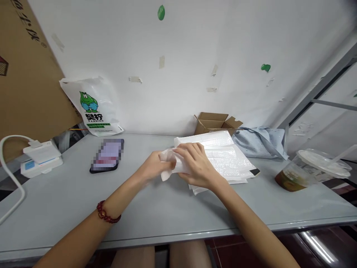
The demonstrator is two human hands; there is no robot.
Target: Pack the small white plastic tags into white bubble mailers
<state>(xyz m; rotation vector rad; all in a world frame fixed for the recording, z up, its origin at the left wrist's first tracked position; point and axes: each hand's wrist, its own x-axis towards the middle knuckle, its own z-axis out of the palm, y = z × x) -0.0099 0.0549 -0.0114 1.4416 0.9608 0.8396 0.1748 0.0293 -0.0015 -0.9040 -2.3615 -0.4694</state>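
My left hand (154, 166) pinches the left end of a crumpled white bubble mailer (167, 174), and some of its fingers are hidden in the folds. My right hand (197, 168) is curled over the same mailer from the right, gripping it just above the table. Under and beyond my right hand lies a loose stack of white bubble mailers (228, 160), fanned out to the right. The dark corner of a flat object (254, 172) sticks out from the stack's right edge.
Left on the grey table (134, 219) lie a phone (108, 154) and white charging boxes (41, 158) with a cable. A white printed bag (95, 106) leans on the wall. Behind the stack are an open cardboard box (213, 121) and blue-grey cloth (259, 141). A drink cup (306, 171) stands right.
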